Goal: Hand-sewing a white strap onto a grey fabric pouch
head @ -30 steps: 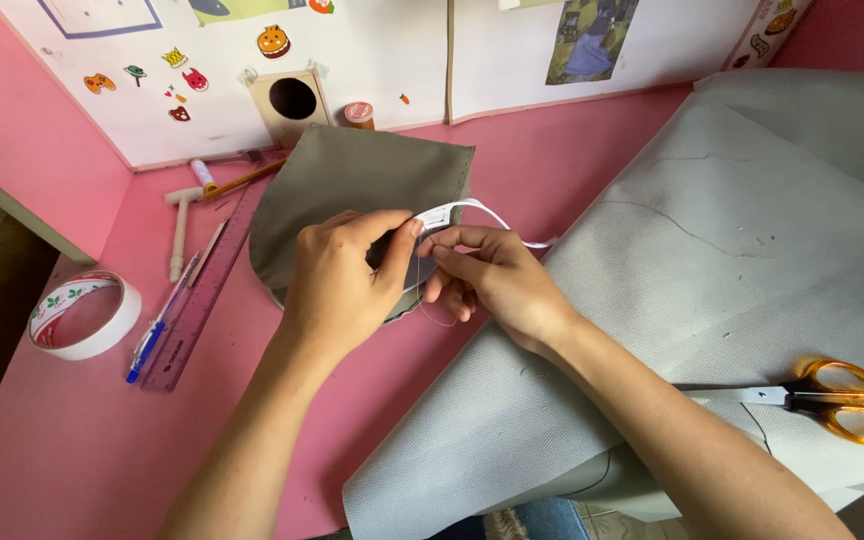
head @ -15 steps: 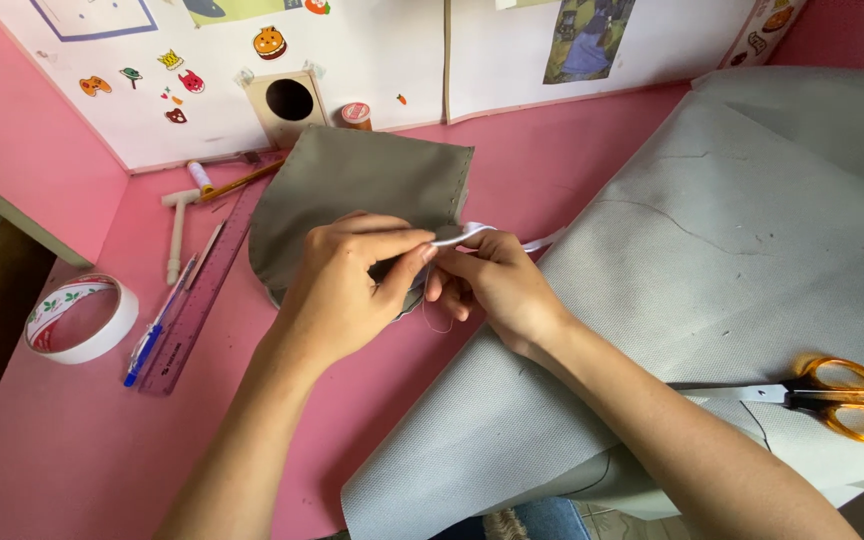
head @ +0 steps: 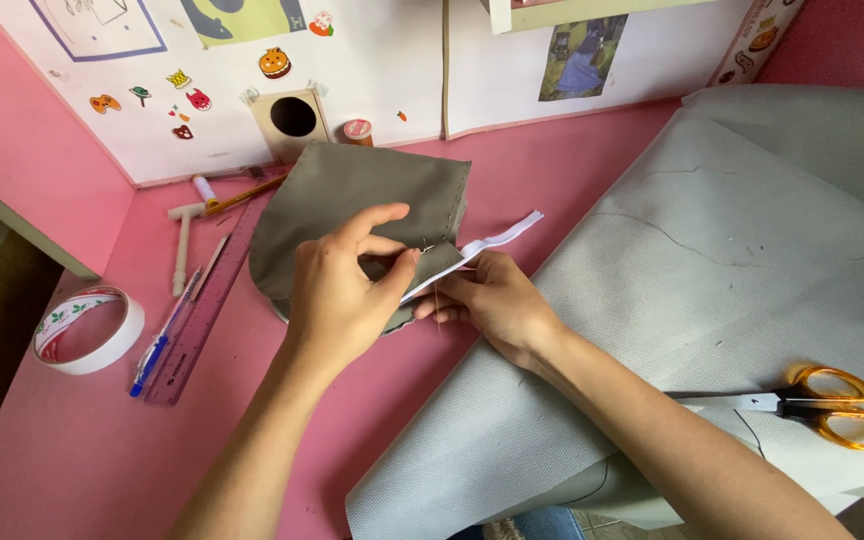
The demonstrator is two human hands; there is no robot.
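A folded grey-green fabric piece (head: 352,200) with a stitched edge lies on the pink desk (head: 72,460). My left hand (head: 342,295) pinches its lower right corner between thumb and fingers. A white strip (head: 497,235) sticks out from that corner toward the right. My right hand (head: 497,305) sits just right of the left hand, fingers closed at the fabric's edge under the strip; a thin thread hangs near its fingertips. What the right fingers pinch is too small to tell apart.
A large grey cloth sheet (head: 712,300) covers the right side, with orange-handled scissors (head: 822,405) on it. At left lie a tape roll (head: 87,330), a purple ruler (head: 202,315), a blue pen (head: 157,350) and a small white hammer (head: 184,240). A wooden box with a round hole (head: 294,120) stands by the wall.
The white strip, looped above the hands before, now lies stretched out straight toward the right. Both hands have stayed at the fabric's corner, with my left index finger now raised.
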